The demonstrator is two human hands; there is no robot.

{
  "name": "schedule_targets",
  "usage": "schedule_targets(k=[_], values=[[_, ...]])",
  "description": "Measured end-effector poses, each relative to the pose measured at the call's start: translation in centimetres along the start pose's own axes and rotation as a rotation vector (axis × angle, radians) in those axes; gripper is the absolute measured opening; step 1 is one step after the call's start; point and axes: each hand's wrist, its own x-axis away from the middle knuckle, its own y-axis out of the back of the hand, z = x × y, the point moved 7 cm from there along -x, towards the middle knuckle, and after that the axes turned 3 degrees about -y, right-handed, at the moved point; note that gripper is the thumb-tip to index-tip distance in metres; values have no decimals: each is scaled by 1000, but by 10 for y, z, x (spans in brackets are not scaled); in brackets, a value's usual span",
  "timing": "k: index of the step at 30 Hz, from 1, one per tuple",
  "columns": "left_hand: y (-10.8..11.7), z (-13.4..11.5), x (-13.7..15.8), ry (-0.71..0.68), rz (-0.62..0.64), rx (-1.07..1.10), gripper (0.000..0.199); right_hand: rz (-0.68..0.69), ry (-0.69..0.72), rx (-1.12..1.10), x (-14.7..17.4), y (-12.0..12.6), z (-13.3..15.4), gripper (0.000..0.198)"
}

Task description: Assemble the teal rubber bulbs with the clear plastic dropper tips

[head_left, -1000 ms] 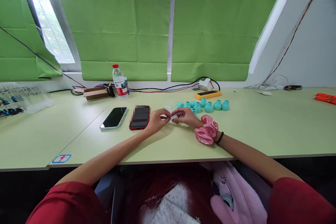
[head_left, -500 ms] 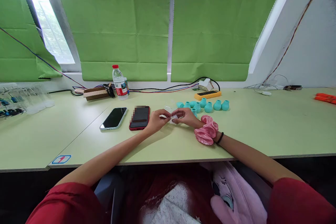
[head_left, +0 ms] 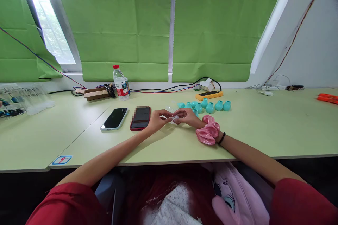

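Note:
My left hand (head_left: 158, 120) and my right hand (head_left: 188, 117) meet over the table, fingertips almost touching. Pinched between them is a small whitish, translucent piece (head_left: 174, 118), too small and covered to name. A clear plastic thing (head_left: 170, 109), perhaps a bag or lid, shows just behind the fingers. Several turquoise vase-shaped pieces (head_left: 210, 108) stand close beyond my right hand. Left of my left hand lies a phone in a red case (head_left: 141, 117). A pink scrunchie (head_left: 208, 130) and a dark bracelet circle my right wrist.
Another phone (head_left: 114, 119) lies farther left on the pale green table (head_left: 253, 126). Along the back are a water bottle (head_left: 121, 84), a small cardboard box (head_left: 96, 94), cables and a yellow device (head_left: 209, 95). Clear containers (head_left: 34, 98) stand far left; an orange object (head_left: 327, 98) lies far right.
Both hands stay in the same place with only slight finger movement around the whitish piece. The other things on the table have not moved.

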Motion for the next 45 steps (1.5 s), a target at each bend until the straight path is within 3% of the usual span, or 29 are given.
schedule_targets(k=[7,19,22,25,34,37,41,45], values=[[0,-27,8,-288,-51,-349,15,-14,-67,-99,1,3,-2,35],[-14,-32,13,-460,102,-519,29,-71,-124,-216,-2,14,-12,38],[-9,-32,10,-386,54,-421,23,-76,-114,-175,-1,12,-9,37],[0,-26,6,-228,-23,-239,17,-58,-72,-130,1,6,-2,35],[6,-1,-1,45,-83,38,25,14,18,-128,2,-1,4,38],[4,3,-2,120,-57,132,31,25,42,-112,2,-2,6,38],[-7,4,1,255,71,331,44,51,65,-123,3,-4,9,37],[-9,1,3,263,100,368,50,48,82,-132,2,-4,8,36]])
